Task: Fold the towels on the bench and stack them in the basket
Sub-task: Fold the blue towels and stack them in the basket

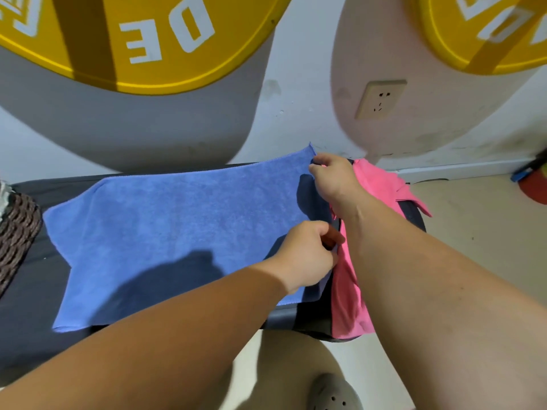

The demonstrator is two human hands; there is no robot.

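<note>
Your blue towel point(177, 226) lies spread flat across the dark tabletop point(23, 315), its long sides running left to right and its near left corner hanging just over the front edge. Your right hand point(334, 176) is at the towel's far right corner, and its fingers point(318, 167) are curled in a pinch on that corner, which lifts slightly off the surface. Your left hand point(307, 255) is at the nearer part of the same right edge, with its fingers point(327, 232) bent and closed on the cloth where the blue meets the pink. The pink towel point(346, 303) sits crumpled at the right end of the tabletop, partly under your right forearm, with one part draping down the front and another trailing off the far right side. The woven basket point(16, 229) stands at the left end of the tabletop, only its dark braided rim in view, apart from the blue towel. Behind the tabletop a wall socket point(381, 99) is set in the white wall. Below, on the pale floor point(473, 220), the toe of a grey perforated shoe point(334, 395) shows between your forearms.
</note>
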